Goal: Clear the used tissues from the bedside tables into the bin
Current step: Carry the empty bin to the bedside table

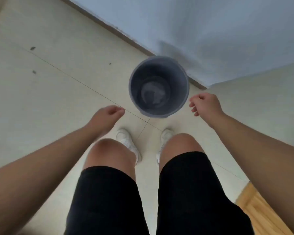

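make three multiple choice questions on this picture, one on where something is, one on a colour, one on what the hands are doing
1. Where does the round grey plastic bin stand?
A. on a bedside table
B. on the pale tiled floor beside the blue-grey wall
C. on a bed

2. What colour are the person's shoes?
A. black
B. white
C. red

3. What do the left hand and the right hand hold?
A. a tissue each
B. the bin's rim
C. nothing

Answers:
1 B: the bin sits on the tiles at the foot of the wall.
2 B: both shoes show white below the knees.
3 C: both hands are loosely curled near the bin with nothing in them.
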### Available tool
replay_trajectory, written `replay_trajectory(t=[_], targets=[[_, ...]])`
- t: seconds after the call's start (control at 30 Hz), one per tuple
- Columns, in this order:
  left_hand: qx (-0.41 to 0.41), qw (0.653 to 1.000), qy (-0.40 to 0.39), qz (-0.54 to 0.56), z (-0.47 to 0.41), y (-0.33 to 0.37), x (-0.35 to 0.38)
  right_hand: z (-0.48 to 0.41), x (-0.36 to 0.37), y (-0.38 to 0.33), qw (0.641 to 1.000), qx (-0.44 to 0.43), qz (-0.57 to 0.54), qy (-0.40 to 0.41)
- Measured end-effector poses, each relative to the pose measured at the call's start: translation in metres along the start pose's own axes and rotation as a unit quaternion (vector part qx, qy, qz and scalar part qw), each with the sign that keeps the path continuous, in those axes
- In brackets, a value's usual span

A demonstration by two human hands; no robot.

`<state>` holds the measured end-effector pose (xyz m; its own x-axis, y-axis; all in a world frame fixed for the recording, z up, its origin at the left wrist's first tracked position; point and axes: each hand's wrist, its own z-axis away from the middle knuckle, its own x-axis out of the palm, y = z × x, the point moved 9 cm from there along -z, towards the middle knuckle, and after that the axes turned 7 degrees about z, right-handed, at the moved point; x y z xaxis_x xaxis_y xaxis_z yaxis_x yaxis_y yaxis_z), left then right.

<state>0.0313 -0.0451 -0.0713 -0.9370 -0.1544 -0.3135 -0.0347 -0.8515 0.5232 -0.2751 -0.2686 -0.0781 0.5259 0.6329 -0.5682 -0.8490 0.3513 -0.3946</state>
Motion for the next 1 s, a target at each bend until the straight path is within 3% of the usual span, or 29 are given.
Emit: replay_trajectory(t=[0.1,0.23,0.3,0.4,0.5,0.73,0.87,1.0], targets=[[-0.029,0.998,-0.060,0.004,-0.077,-0.026,0.020,-0.059,0.040,0.020,0.998,0.010,0.057,0.007],[-0.081,0.980,-0.164,0.075,-0.137,-0.043,0.053,-0.103,0.076,0.047,0.999,0.030,-0.020,0.005],[-0.066,0.977,-0.168,0.111,-0.150,-0.036,0.056,-0.109,0.076,0.049,0.999,0.026,-0.042,0.014],[-0.039,0.978,-0.112,0.170,-0.131,-0.015,0.035,-0.084,0.058,0.026,0.998,-0.001,-0.058,0.015],[-0.021,0.969,-0.079,0.232,-0.054,0.011,0.009,-0.022,0.018,-0.018,0.997,-0.030,-0.067,0.023],[0.000,0.928,-0.017,0.372,0.225,0.082,-0.089,0.210,-0.078,-0.155,0.993,-0.107,-0.011,-0.046],[0.008,0.895,0.047,0.443,0.334,0.071,-0.146,0.306,-0.086,-0.226,0.980,-0.170,0.063,-0.085],[0.016,0.852,0.129,0.508,0.398,0.021,-0.196,0.373,-0.044,-0.297,0.955,-0.237,0.134,-0.122]])
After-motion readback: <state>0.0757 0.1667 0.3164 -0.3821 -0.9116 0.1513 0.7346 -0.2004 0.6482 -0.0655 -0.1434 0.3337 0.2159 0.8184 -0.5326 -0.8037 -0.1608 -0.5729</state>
